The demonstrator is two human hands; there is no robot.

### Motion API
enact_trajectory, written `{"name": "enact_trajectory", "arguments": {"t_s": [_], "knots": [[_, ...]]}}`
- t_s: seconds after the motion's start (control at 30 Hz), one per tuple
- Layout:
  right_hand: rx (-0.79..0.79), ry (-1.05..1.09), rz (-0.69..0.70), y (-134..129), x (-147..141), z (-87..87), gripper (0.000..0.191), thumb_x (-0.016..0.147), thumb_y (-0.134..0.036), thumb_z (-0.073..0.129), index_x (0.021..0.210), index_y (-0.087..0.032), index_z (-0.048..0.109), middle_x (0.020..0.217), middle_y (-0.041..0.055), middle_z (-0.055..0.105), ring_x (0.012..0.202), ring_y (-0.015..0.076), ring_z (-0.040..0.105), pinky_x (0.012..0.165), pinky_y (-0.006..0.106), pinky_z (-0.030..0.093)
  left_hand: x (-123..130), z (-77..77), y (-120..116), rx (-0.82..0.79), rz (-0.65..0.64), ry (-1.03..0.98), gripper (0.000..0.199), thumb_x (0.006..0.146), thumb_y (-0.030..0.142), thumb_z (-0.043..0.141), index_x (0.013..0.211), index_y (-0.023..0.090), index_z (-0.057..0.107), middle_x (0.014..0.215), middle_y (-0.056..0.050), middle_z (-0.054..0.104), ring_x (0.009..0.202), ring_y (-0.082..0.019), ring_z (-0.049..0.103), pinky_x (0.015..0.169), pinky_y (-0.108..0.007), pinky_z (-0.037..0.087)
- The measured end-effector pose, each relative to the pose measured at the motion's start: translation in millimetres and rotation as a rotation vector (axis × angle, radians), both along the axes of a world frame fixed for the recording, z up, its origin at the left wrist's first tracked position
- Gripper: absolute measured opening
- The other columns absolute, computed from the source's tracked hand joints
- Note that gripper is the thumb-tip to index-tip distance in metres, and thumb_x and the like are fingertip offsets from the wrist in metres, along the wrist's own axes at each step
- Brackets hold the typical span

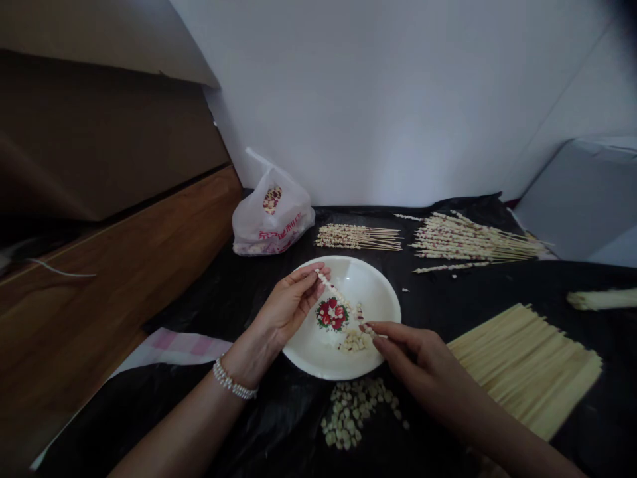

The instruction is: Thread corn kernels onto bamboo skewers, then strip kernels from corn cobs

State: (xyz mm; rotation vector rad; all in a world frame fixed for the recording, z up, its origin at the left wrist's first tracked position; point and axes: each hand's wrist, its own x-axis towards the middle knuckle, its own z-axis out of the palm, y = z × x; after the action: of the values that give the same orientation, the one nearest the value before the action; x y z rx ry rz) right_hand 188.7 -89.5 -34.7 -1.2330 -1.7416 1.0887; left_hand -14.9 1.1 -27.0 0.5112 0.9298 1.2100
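Note:
Above a white bowl (381,287) with a red flower print, my left hand (291,302) pinches the upper end of a thin skewer (334,290) threaded with small pale kernels, a few of them reddish. The skewer slants down to the right, where the thumb and fingertips of my right hand (418,358) are closed at its lower end. Fingers partly hide what is gripped there. Loose kernels (352,340) lie in the bowl just below my right fingertips. A beaded bracelet (233,382) circles my left wrist.
Small pale round pieces (348,411) lie before the bowl on black plastic sheeting (279,411). Bare sticks (532,365) are at right. Behind are a white plastic bag (273,222), a smaller bundle of threaded skewers (355,237) and a larger pile (452,238), near a pale wall (373,99).

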Motion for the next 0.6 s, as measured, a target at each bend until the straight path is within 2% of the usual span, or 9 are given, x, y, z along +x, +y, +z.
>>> {"name": "enact_trajectory", "arguments": {"t_s": [0.2,0.37,0.6], "knots": [[0.005,0.012,-0.010,0.8,-0.3,-0.5,0.033,0.092,-0.034,0.048,0.115,-0.026,0.071,0.103,0.0079,0.075,0.083,0.0223,0.069,0.080,0.041,0.055,-0.1,-1.0,-0.5,0.011,-0.024,-0.019,0.019,0.084,0.001,0.059,0.095,0.009,0.072,0.096,-0.013,0.073,0.076,-0.010,0.069,0.069,-0.016,0.058],[0.000,-0.006,-0.010,0.3,-0.1,-0.3,0.034,0.092,-0.036,0.048,0.114,-0.026,0.071,0.103,0.0075,0.075,0.088,0.0237,0.069,0.080,0.039,0.055,-0.6,-0.8,-0.7,0.017,-0.023,-0.051,0.015,0.088,0.009,0.057,0.095,0.007,0.071,0.094,-0.012,0.072,0.074,-0.010,0.068,0.068,-0.016,0.058],[0.011,0.009,0.000,-1.7,-1.7,2.1,0.034,0.093,-0.035,0.047,0.114,-0.025,0.071,0.106,0.0073,0.074,0.087,0.0219,0.069,0.082,0.037,0.054,-1.9,-0.5,1.0,-0.046,0.000,-0.086,0.014,0.087,0.006,0.058,0.093,0.008,0.070,0.089,-0.009,0.071,0.070,-0.009,0.067,0.063,-0.016,0.058]]}}
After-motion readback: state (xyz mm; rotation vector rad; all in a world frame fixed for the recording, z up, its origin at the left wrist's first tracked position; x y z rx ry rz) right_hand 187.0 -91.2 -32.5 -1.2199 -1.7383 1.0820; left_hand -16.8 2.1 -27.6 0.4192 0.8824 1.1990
